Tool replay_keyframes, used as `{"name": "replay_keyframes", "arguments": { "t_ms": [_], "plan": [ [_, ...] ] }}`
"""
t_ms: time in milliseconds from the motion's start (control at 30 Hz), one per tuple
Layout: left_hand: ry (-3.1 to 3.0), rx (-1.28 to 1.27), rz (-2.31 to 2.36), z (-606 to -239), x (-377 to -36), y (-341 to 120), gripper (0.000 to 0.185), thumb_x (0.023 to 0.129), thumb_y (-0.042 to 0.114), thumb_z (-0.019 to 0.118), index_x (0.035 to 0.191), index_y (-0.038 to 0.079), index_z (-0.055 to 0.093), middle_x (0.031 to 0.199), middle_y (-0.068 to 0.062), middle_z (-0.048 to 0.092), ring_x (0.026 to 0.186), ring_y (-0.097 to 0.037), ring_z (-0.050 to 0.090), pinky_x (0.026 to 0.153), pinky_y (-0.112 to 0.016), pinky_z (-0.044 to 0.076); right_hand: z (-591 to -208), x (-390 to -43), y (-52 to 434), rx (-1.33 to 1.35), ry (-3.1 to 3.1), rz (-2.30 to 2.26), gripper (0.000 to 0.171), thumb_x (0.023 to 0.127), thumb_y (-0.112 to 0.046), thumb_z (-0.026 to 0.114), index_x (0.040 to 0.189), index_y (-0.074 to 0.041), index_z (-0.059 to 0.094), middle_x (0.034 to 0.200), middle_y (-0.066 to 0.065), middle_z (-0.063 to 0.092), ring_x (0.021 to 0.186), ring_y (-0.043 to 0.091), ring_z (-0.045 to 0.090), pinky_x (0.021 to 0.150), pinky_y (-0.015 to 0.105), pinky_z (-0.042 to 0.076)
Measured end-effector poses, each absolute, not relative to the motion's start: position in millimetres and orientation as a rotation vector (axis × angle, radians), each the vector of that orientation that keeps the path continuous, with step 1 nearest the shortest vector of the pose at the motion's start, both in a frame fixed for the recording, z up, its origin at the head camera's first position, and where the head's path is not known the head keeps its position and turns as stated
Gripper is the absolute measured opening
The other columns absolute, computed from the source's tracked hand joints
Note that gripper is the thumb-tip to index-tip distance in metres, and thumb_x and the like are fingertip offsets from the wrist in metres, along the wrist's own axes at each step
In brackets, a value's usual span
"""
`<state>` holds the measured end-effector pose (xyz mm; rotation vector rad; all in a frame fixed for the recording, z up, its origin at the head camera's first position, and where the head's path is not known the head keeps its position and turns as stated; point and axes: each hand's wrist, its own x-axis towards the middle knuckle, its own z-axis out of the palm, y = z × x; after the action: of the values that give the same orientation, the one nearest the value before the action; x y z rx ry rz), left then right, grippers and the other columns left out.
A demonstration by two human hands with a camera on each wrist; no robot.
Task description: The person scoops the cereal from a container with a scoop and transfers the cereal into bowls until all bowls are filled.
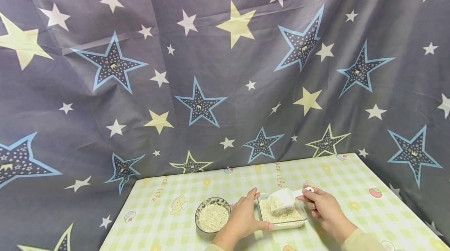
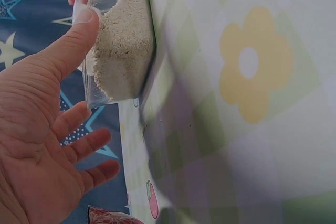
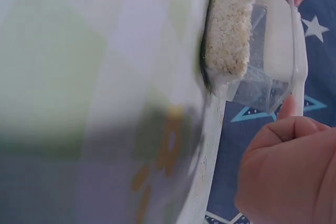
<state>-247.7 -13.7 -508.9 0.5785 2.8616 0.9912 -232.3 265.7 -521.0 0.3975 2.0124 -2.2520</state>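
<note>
A clear rectangular container [image 1: 281,219] half full of pale grain sits on the checked surface [image 1: 175,235], between the two hands. The left hand [image 1: 242,217] rests against its left wall, thumb along the near edge, fingers relaxed and spread. The right hand [image 1: 325,206] pinches the handle of a white scoop [image 1: 283,199], whose bowl hangs over the grain inside the container. Just left of the left hand stands a round glass bowl [image 1: 212,215] of the same grain.
</note>
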Motion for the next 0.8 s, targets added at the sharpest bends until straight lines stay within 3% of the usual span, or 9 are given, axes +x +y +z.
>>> {"name": "replay_keyframes", "arguments": {
  "t_ms": [67,133,233,300,600,800],
  "plan": [
    [2.864,0.583,0.995,-509.3,-248.1,-14.1,0.126,0.064,0.053,0.100,0.164,0.009,0.038,0.156,0.005,0.062,0.142,-0.040,0.057,0.115,-0.087,0.027,-521.5,-233.0,269.6,0.385,1.911,-2.312,0.020,0.112,-0.020,0.056,0.130,-0.012,0.060,0.088,-0.009,0.079,0.054,-0.004,0.039,0.047,0.013,0.034],
    [2.872,0.581,0.986,-509.6,-248.2,-14.4,0.126,0.064,0.054,0.100,0.164,0.009,0.038,0.156,0.005,0.062,0.142,-0.040,0.057,0.115,-0.087,0.027,-521.8,-233.2,273.2,0.364,1.805,-2.362,0.033,0.114,-0.020,0.051,0.146,-0.009,0.050,0.090,-0.009,0.078,0.055,-0.005,0.039,0.047,0.012,0.033],
    [2.871,0.574,0.981,-509.9,-248.0,-14.8,0.126,0.064,0.056,0.099,0.164,0.010,0.038,0.156,0.006,0.061,0.143,-0.040,0.056,0.115,-0.088,0.025,-522.6,-233.3,277.4,0.341,1.698,-2.395,0.055,0.117,-0.021,0.043,0.166,-0.006,0.023,0.094,-0.010,0.075,0.056,-0.007,0.037,0.048,0.012,0.031],
    [2.869,0.576,0.986,-510.3,-248.1,-15.1,0.126,0.064,0.055,0.099,0.164,0.010,0.038,0.156,0.005,0.062,0.143,-0.041,0.056,0.114,-0.089,0.025,-522.7,-233.0,278.5,0.342,1.671,-2.394,0.064,0.117,-0.022,0.041,0.170,-0.003,0.011,0.096,-0.010,0.074,0.057,-0.007,0.036,0.048,0.012,0.031],
    [2.865,0.577,0.966,-514.1,-245.2,-16.2,0.126,0.066,0.060,0.096,0.165,0.010,0.036,0.157,-0.003,0.061,0.140,-0.040,0.058,0.114,-0.088,0.027,-518.1,-229.8,274.2,0.324,1.692,-2.382,0.066,0.117,-0.022,0.043,0.170,-0.003,0.009,0.092,-0.010,0.072,0.056,-0.007,0.036,0.048,0.012,0.030],
    [2.901,0.596,0.884,-514.6,-239.3,-14.5,0.117,0.075,0.066,0.088,0.166,0.013,0.036,0.149,-0.015,0.064,0.137,-0.041,0.061,0.109,-0.093,0.024,-515.3,-226.4,273.8,0.317,1.699,-2.396,0.058,0.116,-0.023,0.045,0.166,-0.004,0.021,0.093,-0.010,0.074,0.056,-0.005,0.036,0.049,0.013,0.030]
  ]
}}
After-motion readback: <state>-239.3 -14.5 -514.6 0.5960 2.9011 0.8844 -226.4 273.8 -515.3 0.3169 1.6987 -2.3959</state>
